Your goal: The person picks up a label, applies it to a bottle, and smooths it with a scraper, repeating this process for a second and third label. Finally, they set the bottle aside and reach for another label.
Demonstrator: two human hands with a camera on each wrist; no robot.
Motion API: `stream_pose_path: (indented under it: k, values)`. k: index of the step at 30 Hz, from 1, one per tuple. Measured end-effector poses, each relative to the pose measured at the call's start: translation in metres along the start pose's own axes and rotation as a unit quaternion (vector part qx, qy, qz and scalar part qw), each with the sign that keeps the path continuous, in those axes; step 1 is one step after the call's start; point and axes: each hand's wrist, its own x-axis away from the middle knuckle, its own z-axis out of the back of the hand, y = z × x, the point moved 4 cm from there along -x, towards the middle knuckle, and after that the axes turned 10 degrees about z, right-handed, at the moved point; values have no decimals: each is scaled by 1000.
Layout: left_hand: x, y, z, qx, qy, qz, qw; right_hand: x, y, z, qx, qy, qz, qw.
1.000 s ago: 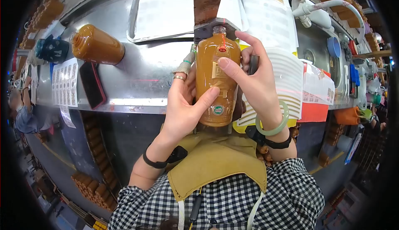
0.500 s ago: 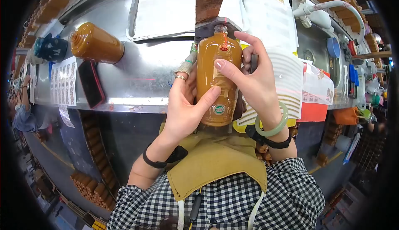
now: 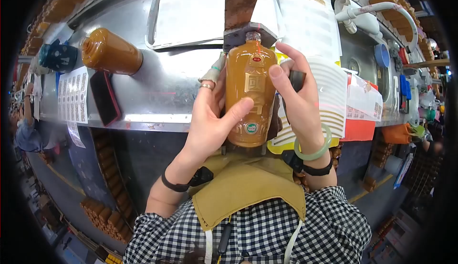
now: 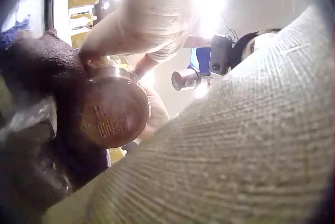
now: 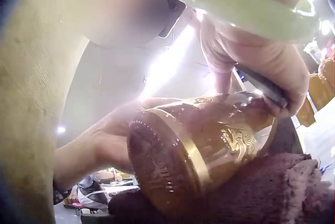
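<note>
A glossy amber-brown bottle (image 3: 255,104) lies on its back, its neck against a dark metal stop (image 3: 234,37). Gold characters, a small red seal and a round green-and-white label show on its front. My left hand (image 3: 210,121) grips its left side, thumb across the lower front; one finger wears a pale cover. At the right side is my right hand (image 3: 303,104), with curled fingers round a dark flat tool (image 3: 298,80). Its thumb points up beside the bottle's shoulder. In the right wrist view, dark cloth (image 5: 293,182) lies under the bottle (image 5: 209,150).
A second brown bottle (image 3: 112,51) and a dark phone (image 3: 105,97) are on the steel bench (image 3: 164,92) at the left, beside a sticker sheet (image 3: 74,94). Label sheets (image 3: 327,102) lie on the right, before a sink with a white faucet (image 3: 381,6).
My right thumb has lifted off the bottle's front and moved right, uncovering the gold characters. The dark tool shows more between the right fingers. My left hand keeps its grip.
</note>
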Motion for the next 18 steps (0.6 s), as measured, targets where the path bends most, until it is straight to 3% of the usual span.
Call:
stream_pose_path:
  k: [3, 18]
  values:
    - [-12, 4, 0, 47, 25, -3, 999, 10, 5, 2, 42, -14, -9, 999]
    - [-22, 5, -2, 38, 29, -13, 999, 12, 17, 0, 2, -10, -10, 1000]
